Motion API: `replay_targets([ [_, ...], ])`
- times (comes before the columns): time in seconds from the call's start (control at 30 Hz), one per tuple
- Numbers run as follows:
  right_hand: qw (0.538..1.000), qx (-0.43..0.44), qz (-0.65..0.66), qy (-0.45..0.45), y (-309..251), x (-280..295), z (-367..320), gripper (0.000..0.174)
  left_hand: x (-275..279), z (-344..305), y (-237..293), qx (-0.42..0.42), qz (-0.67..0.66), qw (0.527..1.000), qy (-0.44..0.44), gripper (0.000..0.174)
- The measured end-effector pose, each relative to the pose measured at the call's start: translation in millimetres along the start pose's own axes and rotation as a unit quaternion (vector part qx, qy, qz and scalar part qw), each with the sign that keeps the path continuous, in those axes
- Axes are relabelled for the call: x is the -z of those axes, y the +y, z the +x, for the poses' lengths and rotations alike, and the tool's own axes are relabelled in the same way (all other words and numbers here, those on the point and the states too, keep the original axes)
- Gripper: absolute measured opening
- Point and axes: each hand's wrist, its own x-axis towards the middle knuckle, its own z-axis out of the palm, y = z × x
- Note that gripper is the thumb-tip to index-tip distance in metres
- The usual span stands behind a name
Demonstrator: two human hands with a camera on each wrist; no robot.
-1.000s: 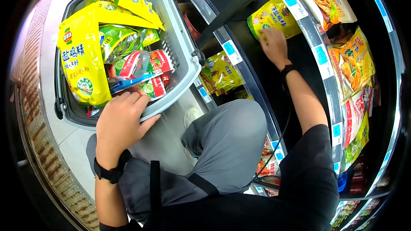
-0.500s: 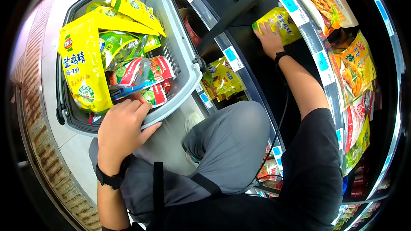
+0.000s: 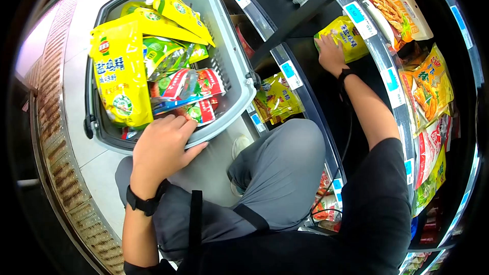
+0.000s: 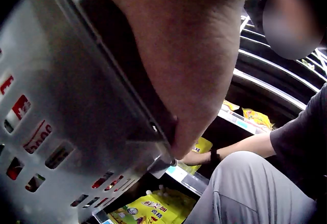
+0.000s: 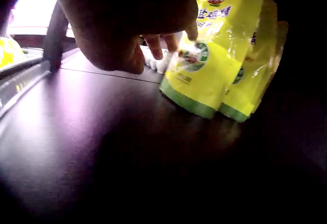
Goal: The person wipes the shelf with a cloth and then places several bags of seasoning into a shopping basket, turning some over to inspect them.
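My left hand [image 3: 165, 140] grips the near rim of a grey shopping basket [image 3: 232, 66], fingers curled inside and thumb outside; the left wrist view shows the hand [image 4: 189, 81] over the basket wall [image 4: 76, 132]. The basket holds a large yellow seasoning bag [image 3: 117, 76] plus red and green packets [image 3: 186, 84]. My right hand [image 3: 331, 53] reaches onto a dark shelf [image 3: 316, 86]. Its fingertips [image 5: 171, 42] touch the front of a yellow pouch [image 5: 214, 55] standing upright there, seen from the head as the yellow pouch [image 3: 351, 30]. More yellow pouches stand behind it.
Shelf rails with blue price tags [image 3: 356, 15] curve past on the right, with snack bags [image 3: 397, 7] and yellow packets [image 3: 433, 86] above. Yellow packs [image 3: 277, 97] lie on a lower shelf. My grey-trousered knee [image 3: 285, 158] is between basket and shelves, over a tiled floor [image 3: 97, 168].
My right hand has moved farther back on the shelf with the yellow pouch against its fingers. The left hand keeps its hold on the basket rim.
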Motion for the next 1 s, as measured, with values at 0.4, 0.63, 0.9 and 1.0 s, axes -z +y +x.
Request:
replay_targets([
  [0.4,0.912,0.112,0.369,0.143,-129,203,51,0.03,-8,-7,-4,-0.035,0.024,0.999,0.03,0.034],
  [0.63,0.9,0.098,0.417,0.077,-235,228,121,0.049,-8,-6,-8,-0.03,0.02,0.999,0.011,0.035],
  [0.9,0.887,0.002,0.461,0.024,-256,202,152,0.02,-7,-7,-6,-0.018,0.028,0.999,0.003,0.036],
  [1.0,0.891,0.017,0.449,0.065,-238,203,151,0.014,-5,-7,-5,-0.019,0.034,0.999,0.001,0.036],
])
